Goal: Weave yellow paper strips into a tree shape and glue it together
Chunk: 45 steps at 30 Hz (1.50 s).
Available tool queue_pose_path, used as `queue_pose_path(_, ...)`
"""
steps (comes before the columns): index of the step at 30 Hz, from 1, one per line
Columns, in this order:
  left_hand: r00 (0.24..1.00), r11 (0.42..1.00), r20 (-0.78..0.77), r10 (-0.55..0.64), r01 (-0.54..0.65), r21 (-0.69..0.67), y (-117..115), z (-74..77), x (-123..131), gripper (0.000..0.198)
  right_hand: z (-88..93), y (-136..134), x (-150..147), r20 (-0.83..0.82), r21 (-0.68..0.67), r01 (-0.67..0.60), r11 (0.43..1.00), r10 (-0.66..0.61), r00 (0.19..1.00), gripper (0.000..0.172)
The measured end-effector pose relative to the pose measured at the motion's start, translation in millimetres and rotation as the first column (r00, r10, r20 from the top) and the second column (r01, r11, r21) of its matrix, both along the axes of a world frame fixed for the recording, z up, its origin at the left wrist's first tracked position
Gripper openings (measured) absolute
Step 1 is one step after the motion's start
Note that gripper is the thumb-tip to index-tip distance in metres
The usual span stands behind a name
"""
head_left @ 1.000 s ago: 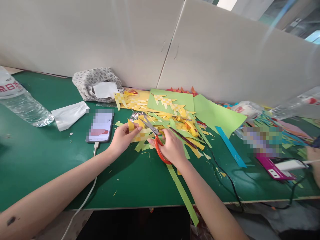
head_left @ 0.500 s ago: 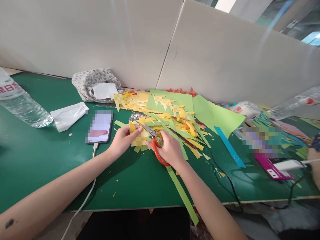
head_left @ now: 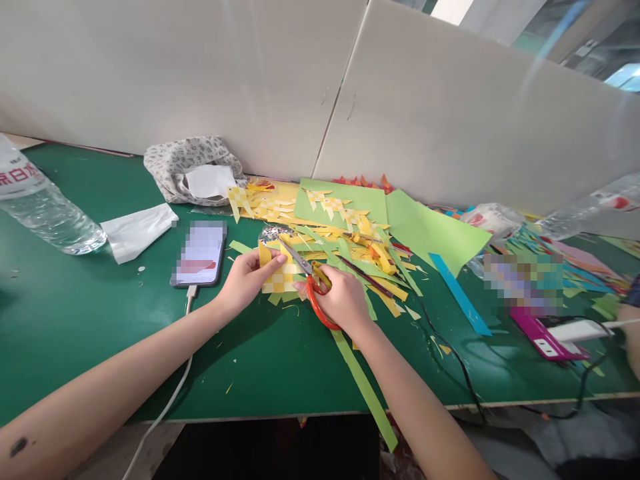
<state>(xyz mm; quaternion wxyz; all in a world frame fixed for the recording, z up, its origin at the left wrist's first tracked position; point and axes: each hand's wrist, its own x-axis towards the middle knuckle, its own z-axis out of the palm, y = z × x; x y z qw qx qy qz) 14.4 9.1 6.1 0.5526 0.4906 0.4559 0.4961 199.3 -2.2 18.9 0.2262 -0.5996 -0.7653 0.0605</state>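
Note:
Between its thumb and fingers my left hand (head_left: 249,278) pinches a yellow-and-white woven paper piece (head_left: 280,280) with a checkered pattern. My right hand (head_left: 344,295) is closed around the orange handles of a pair of scissors (head_left: 300,260). The blades point up and left, and their tips lie at the upper part of the woven paper, close to my left fingertips. Behind the hands spreads a pile of yellow and green paper strips (head_left: 370,257). Several woven paper fish (head_left: 333,205) lie at the back of that pile.
Left of my hands lies a phone (head_left: 200,253) on a white cable. A water bottle (head_left: 55,207), a tissue (head_left: 137,233) and a patterned cloth pouch (head_left: 193,167) are farther left. To the right are green paper sheets (head_left: 440,230), a blue strip (head_left: 459,293) and a magenta power strip (head_left: 547,340).
The scissors' blades have shifted slightly right and look closer together, their tips now at the paper's upper edge. My left hand has hardly moved.

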Motion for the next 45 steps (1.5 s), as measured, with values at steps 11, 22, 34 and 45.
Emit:
queue_pose_path(11, 0.994, 0.996, -0.078, -0.078, 0.082, 0.041, -2, -1.9, 1, 0.036, -2.3, 1, 0, -0.034, -0.026, -0.003, 1.0, 0.002, 0.999, 0.041)
queue_pose_path(22, 0.997, 0.996, -0.013, -0.08, 0.08, -0.032, -3, -2.8, 3, 0.034, -3.4, 1, -1, -0.104, -0.033, 0.023, 0.999, -0.026, 0.994, 0.043)
queue_pose_path(34, 0.971, 0.965, 0.205, 0.121, -0.066, -0.255, 4, 2.7, 2, 0.035, -3.2, 3, 2, -0.032, 0.067, 0.079, 0.995, -0.077, 0.997, 0.042)
queue_pose_path(45, 0.928, 0.977, 0.348, 0.133, -0.064, -0.202, 5, -3.5, -1, 0.03, -13.0, 3, -2, 0.123, 0.043, 0.034, 0.998, -0.039, 0.992, 0.045)
